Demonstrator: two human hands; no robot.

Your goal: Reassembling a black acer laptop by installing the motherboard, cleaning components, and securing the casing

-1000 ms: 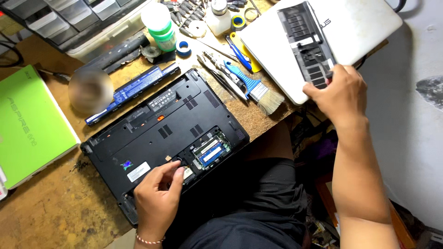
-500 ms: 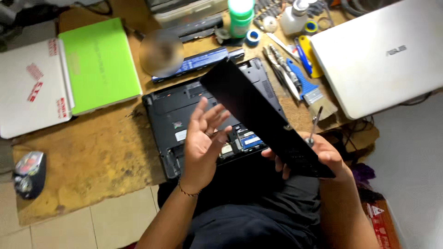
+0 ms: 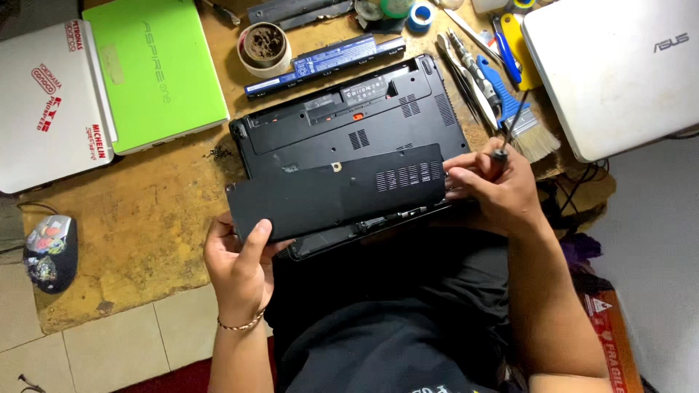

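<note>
The black cover panel (image 3: 336, 191), thin, light and probably a bit flexible, hovers over the upturned laptop (image 3: 349, 131), pinched at its ends by the left hand (image 3: 240, 266) and the right hand (image 3: 499, 191), which also grips a screwdriver (image 3: 512, 127).

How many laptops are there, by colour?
Black laptop, upside down: 1
Green laptop: 1
White laptops, one on the left and one on the right: 2
Total: 4
</note>
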